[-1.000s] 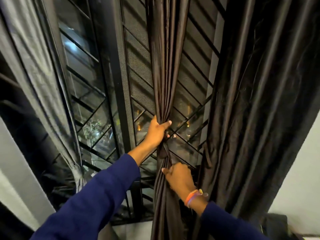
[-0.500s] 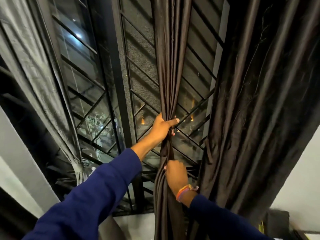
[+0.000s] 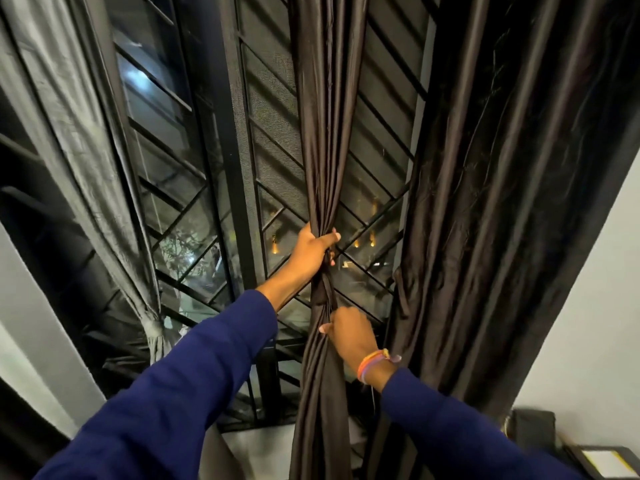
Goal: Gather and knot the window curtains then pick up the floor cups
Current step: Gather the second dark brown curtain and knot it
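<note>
Curtain (image 3: 325, 140) in the middle hangs down in front of the window (image 3: 273, 188), bunched into one long, thin rope of shiny dark brown cloth with many folds. The left hand (image 3: 311, 252) is wrapped tight around it, thumb across the front. Just under that hand the cloth twists into a knot (image 3: 323, 292). The right hand (image 3: 349, 332) pinches the cloth right below the knot, with bright bands (image 3: 372, 363) on its wrist. Both arms wear blue sleeves (image 3: 180, 393).

On the right, a wide dark curtain (image 3: 502, 202) hangs loose in big soft folds, just beside the right hand. On the left, a grey curtain (image 3: 86, 161) is tied low down, well apart from the hands. Between them the window shows black slanted bars and a fine mesh, with open room on each side of the middle curtain. A white wall (image 3: 595, 306) stands at the far right edge.
</note>
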